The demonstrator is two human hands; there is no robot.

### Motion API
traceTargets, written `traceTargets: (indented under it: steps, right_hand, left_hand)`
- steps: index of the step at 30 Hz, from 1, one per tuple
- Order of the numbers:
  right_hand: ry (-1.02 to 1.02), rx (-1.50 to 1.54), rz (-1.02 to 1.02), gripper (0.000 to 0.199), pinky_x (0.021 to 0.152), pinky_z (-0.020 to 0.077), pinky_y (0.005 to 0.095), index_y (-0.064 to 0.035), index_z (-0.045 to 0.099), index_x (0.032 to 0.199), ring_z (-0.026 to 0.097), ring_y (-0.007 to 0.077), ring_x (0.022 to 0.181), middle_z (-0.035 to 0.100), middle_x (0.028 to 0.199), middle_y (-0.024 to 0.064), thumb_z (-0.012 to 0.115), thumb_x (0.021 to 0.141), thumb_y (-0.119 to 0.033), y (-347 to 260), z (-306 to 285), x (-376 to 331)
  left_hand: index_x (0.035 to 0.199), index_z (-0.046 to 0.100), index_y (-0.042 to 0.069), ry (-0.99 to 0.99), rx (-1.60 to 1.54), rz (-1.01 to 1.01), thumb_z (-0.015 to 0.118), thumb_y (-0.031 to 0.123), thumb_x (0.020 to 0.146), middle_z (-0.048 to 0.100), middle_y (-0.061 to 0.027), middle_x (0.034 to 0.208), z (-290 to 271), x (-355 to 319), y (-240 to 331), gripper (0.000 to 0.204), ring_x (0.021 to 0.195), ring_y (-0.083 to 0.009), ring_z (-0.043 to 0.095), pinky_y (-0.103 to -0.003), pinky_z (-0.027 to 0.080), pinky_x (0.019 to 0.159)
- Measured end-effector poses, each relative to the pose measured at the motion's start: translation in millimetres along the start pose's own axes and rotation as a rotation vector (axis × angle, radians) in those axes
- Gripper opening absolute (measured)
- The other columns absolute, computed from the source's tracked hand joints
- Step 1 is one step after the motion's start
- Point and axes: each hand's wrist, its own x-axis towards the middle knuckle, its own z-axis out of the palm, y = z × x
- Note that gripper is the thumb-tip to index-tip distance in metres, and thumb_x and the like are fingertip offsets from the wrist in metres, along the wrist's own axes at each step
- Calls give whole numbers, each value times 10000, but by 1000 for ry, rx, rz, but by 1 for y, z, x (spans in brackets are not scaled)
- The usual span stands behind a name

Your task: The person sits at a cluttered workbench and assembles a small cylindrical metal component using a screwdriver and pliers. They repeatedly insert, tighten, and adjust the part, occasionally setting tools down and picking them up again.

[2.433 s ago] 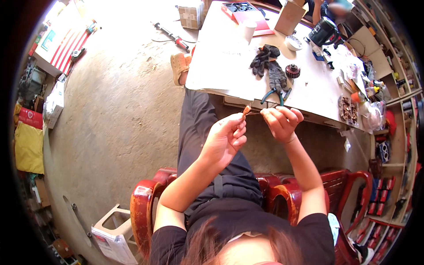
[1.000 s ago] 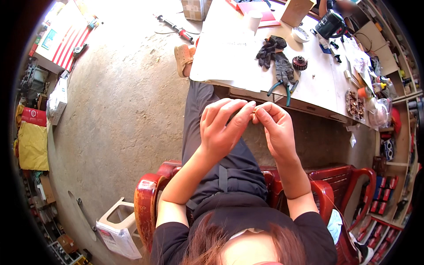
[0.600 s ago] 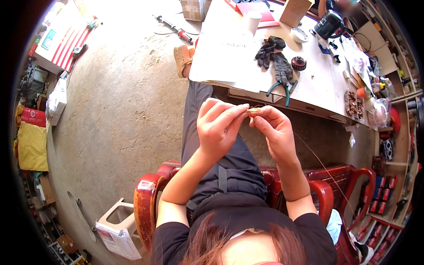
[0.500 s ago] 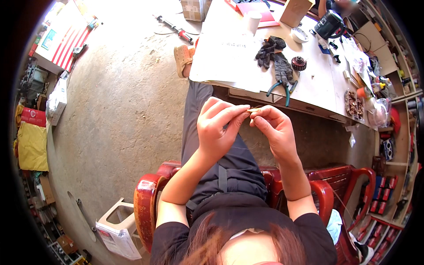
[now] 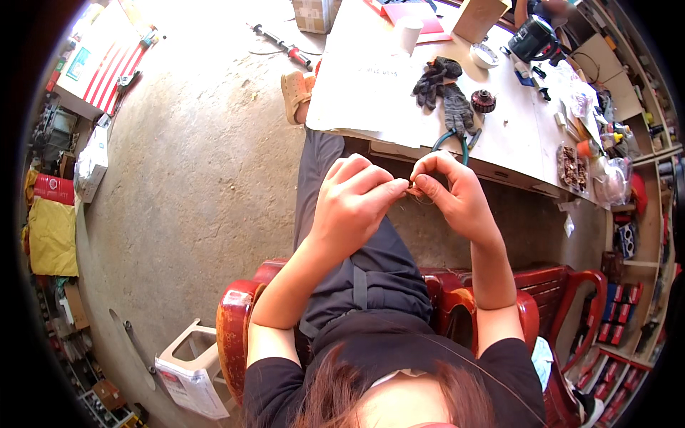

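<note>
Over my lap, close to the table's front edge, my left hand (image 5: pixel 353 203) and my right hand (image 5: pixel 457 194) meet at the fingertips. Between them is a small copper-coloured piece (image 5: pixel 414 191) with a thin wire loop, too small to make out further. My left thumb and forefinger pinch it. The right thumb and curled forefinger close on its other side, partly hiding it. Beyond my hands, pliers with teal handles (image 5: pixel 465 151) stick out over the table edge. Grey work gloves (image 5: pixel 457 107) lie behind them, beside a small dark red motor armature (image 5: pixel 483 101).
The white table (image 5: pixel 342 100) holds a white cup (image 5: pixel 407 34), a round white dish (image 5: pixel 484 56), a black kettle (image 5: pixel 534 39) and a clear box of copper-coloured parts (image 5: pixel 571 167). Red wooden armrests (image 5: pixel 235 321) flank me. A beige stool (image 5: pixel 189 353) stands at left.
My right hand has shifted right and up, its forefinger now more curled. My left hand has come slightly right and lower. The copper-coloured piece sits a little lower, and its wire loop shows more.
</note>
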Motion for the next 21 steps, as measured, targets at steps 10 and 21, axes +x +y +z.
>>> traceTargets:
  steps: [10, 21]
  right_hand:
    - [242, -732, -441, 98, 770, 423, 371, -49, 644, 822, 541, 270, 843, 610, 772, 70, 701, 742, -57, -4, 17, -5]
    - [493, -783, -537, 135, 753, 390, 345, -79, 662, 837, 555, 227, 834, 617, 778, 31, 728, 721, -60, 4, 35, -14]
  left_hand:
    - [823, 698, 59, -11, 105, -76, 720, 50, 696, 608, -14, 716, 8, 0, 2, 130, 693, -191, 537, -312, 438, 659]
    - [888, 702, 4, 84, -426, -551, 686, 4, 800, 621, -51, 707, 23, -13, 9, 89, 658, -108, 570, -232, 453, 600]
